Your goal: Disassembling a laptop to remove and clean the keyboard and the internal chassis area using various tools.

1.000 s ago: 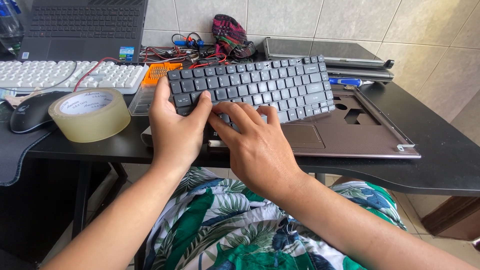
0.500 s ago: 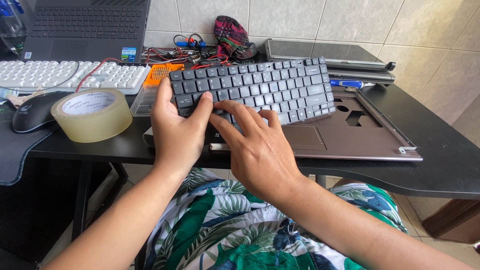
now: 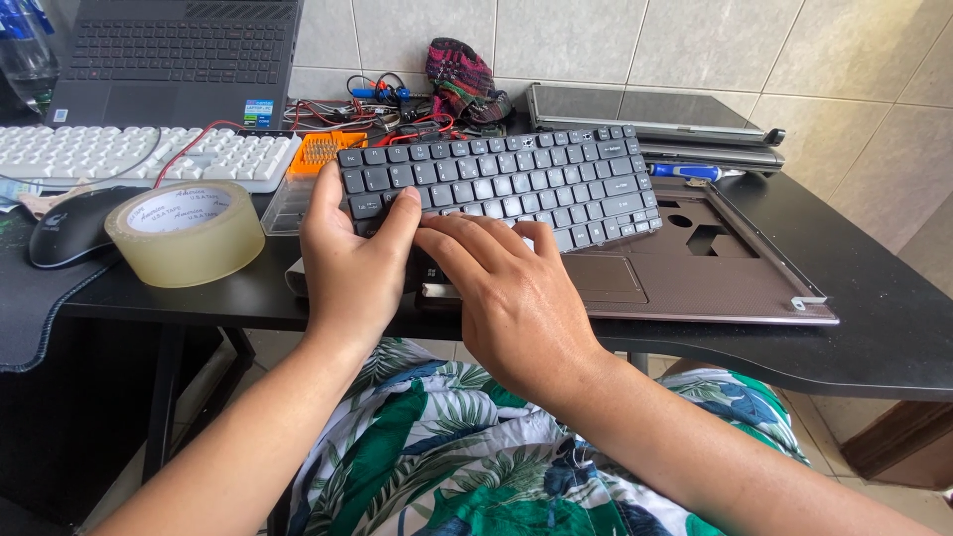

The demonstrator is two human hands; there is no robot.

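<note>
Over the last second little has changed: the left hand still clamps the near-left corner of the loose black keyboard, and the right hand still lies flat with spread fingers along its front edge, so the keyboard stays propped at a tilt over the brown laptop palmrest frame. The frame's front edge lies close to the tabletop rim. The tape roll crowds the left; bare tabletop lies to the right.

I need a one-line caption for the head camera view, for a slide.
Both hands, left hand and right hand, hold a loose keyboard over an open laptop case on a black desk, beside a tape roll.
</note>
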